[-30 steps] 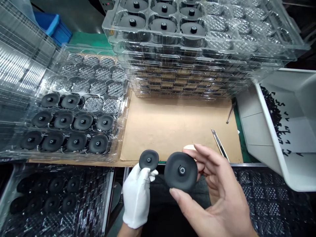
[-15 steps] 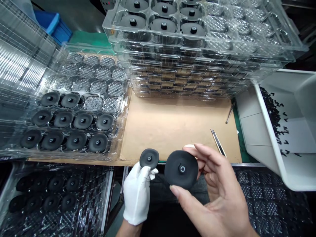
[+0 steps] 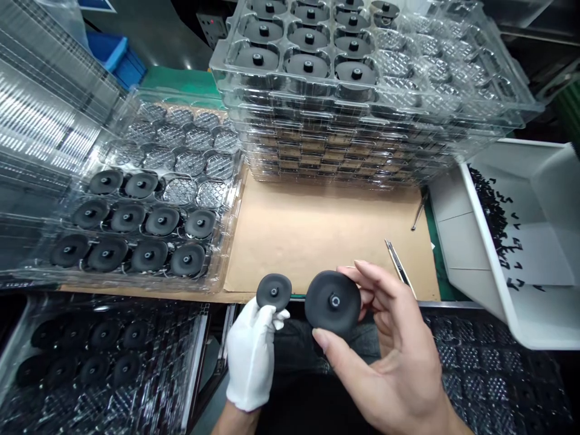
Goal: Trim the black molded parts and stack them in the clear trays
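In the head view, my left hand (image 3: 251, 356), in a white glove, pinches a black rounded disc with a short central stem (image 3: 273, 292). Bare, my right hand (image 3: 385, 356) grips a second black disc (image 3: 333, 304) by its edge, thumb below and fingers at the upper right. That disc's face and ringed stem are turned toward me and look larger than the left one. A narrow gap separates the two discs. Both are held above my lap, near the front edge of the cardboard-covered table (image 3: 317, 229).
Left stands a clear tray (image 3: 231, 199) partly filled with similar discs. Stacked trays (image 3: 385, 109) rise at the back. A white bin (image 3: 457, 241) holds small black pieces (image 3: 489, 211). A utility knife (image 3: 399, 266) and a thin metal tool (image 3: 419, 211) lie at the right.
The camera view has shifted slightly, showing more of the stacked trays. The right disc has tilted slightly in my right hand. Both hands keep their hold.
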Motion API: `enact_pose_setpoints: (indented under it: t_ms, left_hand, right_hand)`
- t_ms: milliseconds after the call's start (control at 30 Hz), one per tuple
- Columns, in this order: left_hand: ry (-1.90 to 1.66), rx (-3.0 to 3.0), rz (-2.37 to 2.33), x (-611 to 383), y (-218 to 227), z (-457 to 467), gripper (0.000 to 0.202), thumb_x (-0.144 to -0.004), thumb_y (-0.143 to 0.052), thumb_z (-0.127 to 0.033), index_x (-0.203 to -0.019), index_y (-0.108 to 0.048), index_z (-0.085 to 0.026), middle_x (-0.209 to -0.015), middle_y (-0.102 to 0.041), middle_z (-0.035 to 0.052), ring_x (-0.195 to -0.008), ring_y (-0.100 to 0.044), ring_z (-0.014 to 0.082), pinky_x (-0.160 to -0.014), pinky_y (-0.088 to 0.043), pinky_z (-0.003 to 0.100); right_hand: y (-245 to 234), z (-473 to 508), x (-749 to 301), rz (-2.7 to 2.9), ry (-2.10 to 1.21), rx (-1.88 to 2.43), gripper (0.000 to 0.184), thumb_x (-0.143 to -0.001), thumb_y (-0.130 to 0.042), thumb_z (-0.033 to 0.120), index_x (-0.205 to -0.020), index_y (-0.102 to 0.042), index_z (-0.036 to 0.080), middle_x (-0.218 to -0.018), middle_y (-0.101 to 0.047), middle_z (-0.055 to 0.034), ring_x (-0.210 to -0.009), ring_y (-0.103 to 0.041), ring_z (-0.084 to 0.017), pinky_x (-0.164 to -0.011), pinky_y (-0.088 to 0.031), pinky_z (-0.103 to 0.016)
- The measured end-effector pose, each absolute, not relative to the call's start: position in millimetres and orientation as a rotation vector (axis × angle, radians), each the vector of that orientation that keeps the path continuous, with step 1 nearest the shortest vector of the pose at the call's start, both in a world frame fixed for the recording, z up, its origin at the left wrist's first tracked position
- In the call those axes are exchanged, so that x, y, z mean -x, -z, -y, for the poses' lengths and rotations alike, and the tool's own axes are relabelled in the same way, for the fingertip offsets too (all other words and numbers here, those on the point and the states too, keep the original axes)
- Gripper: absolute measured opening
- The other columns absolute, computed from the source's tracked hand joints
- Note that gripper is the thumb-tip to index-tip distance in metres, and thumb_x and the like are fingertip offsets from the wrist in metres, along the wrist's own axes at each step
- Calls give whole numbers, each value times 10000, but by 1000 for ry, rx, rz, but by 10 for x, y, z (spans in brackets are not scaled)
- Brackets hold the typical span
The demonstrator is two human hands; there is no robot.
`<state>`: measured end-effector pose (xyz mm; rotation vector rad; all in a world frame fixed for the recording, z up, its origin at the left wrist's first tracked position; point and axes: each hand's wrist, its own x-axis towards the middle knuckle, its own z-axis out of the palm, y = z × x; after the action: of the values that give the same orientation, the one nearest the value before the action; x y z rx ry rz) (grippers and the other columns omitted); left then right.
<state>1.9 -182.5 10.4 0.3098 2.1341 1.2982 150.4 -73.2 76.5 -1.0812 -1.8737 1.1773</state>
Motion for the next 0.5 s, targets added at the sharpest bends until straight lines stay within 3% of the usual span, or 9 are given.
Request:
enact_pose_setpoints:
  t_ms: [200, 500]
  left_hand:
    - [-1299, -313, -2091, 11, -87, 1857, 213, -958, -556, -400, -976, -670, -222, -818, -698, 19, -827, -652, 194, -724, -504, 238]
    - [-1332, -215, -2071, 39, -91, 1839, 203, -921, -584, -359, -942, -697, -191, -796, -696, 20, -769, -642, 174, -690, -495, 228]
  right_hand:
    - [-732, 690, -1464, 1874, -1236, 1100, 760, -780, -806, 291, -1450, -448, 268, -1316, -652, -107, -1095, -690, -264, -900, -649, -418]
    - [-687, 602, -1392, 1919, -1254, 1128, 761, -779, -802, 316, -1446, -443, 245, -1319, -651, -123, -1100, -678, -258, -885, -618, -407]
